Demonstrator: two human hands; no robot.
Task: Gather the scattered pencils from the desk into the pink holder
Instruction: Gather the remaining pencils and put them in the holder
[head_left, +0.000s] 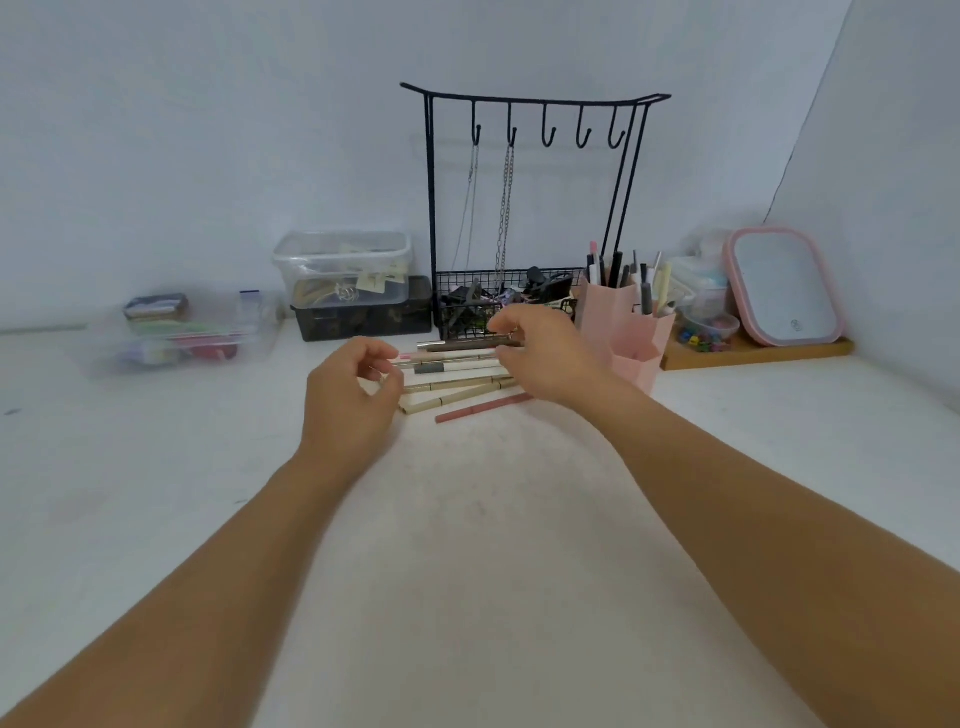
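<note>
1. The pencils lay in a loose bunch on the white desk, roughly side by side and running left to right, just in front of the black wire rack.
2. Most were cream or beige; a dark brown one sat at the far edge of the bunch, and a dusty pink one lay nearest the person, slightly angled.
3. The left hand was at the left ends of the pencils, fingers curled with thumb and fingertips close about a thin pencil end; whether it truly gripped it could not be told.
4. The right hand covered the right ends of the bunch, palm down, fingers bent and pinching at the dark brown pencil's end.
5. The pink holder stood upright just right of the right hand, with several pens and brushes already standing in it.
6. Further right, a pink-framed mirror leaned on a wooden tray.
7. To the left of the rack sat a clear tub stacked on a dark box, and beyond them a blurred clear container.
</note>
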